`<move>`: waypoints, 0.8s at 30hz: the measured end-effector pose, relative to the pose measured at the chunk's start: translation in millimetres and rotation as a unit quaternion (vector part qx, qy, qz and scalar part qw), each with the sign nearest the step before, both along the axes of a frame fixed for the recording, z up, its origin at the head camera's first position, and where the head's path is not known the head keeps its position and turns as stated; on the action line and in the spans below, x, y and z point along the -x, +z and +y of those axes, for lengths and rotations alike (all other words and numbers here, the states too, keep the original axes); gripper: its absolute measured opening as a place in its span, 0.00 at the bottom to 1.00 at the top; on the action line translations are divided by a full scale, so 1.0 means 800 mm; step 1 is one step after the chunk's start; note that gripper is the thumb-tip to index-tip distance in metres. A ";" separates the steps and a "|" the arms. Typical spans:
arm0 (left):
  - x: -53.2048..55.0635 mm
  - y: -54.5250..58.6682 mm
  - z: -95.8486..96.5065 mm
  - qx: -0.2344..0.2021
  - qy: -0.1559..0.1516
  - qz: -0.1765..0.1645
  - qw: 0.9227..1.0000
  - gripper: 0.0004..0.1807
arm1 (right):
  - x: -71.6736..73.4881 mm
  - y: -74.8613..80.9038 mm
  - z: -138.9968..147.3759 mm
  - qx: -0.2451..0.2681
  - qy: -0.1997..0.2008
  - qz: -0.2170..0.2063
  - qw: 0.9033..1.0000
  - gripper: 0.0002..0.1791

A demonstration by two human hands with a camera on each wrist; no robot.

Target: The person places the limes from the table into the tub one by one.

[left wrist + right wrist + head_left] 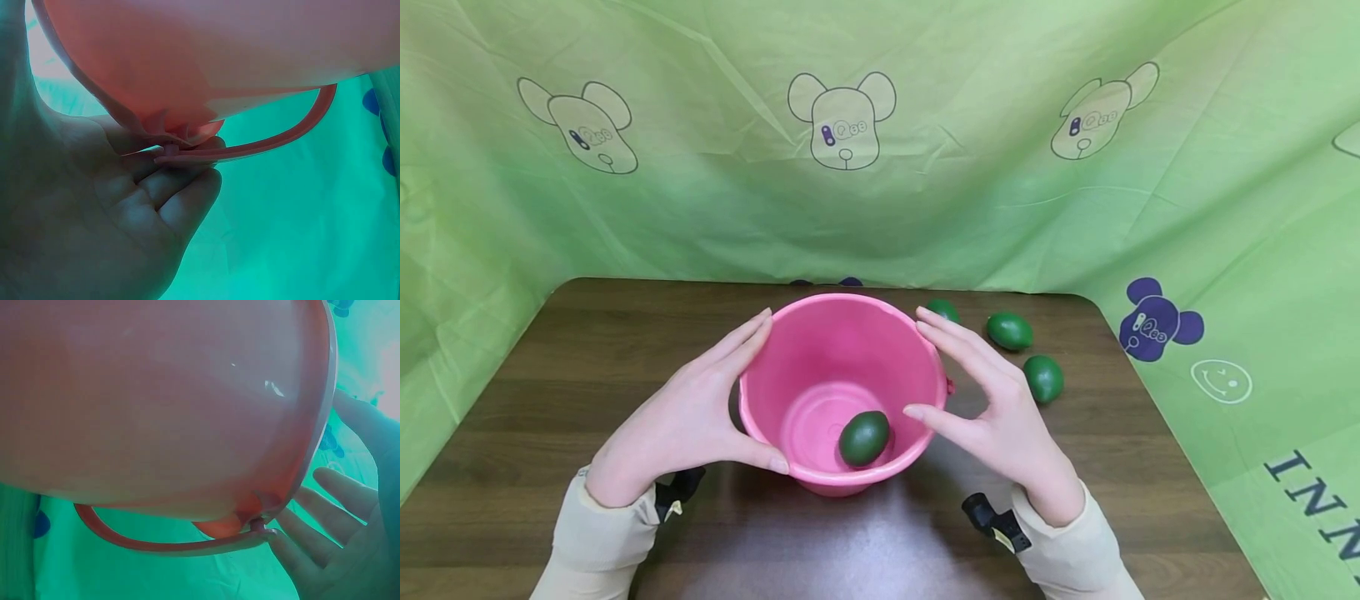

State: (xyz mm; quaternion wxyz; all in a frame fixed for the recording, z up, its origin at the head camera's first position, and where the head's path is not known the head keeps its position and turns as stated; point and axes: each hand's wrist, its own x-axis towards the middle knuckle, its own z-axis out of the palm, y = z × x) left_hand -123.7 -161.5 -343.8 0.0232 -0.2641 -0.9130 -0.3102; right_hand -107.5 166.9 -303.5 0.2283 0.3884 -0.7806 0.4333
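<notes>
A pink bucket (842,333) with a round, flared rim stands between the two hands, its mouth facing up toward the head camera. One dark green, egg-shaped fruit (864,438) lies inside near the front wall. My left hand (688,412) holds the bucket's left side, thumb along the front rim and fingers at the back left. On the other side, my right hand (992,396) has its fingers spread and fairly straight, fingertips at the right rim. Both wrist views show the curved pink handle (275,142) hanging along the bucket's far side, its pivots close to the fingers.
Behind the right hand, several green fruits lie on the brown wooden table (587,350): one at the back (943,310), another beside it (1009,331), another nearer (1043,379). A green printed cloth (715,192) hangs around the table's back and sides.
</notes>
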 end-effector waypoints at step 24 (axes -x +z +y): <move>0.001 0.003 -0.001 0.004 -0.001 -0.009 1.000 0.80 | 0.002 0.007 0.013 0.016 -0.041 0.011 0.999 0.39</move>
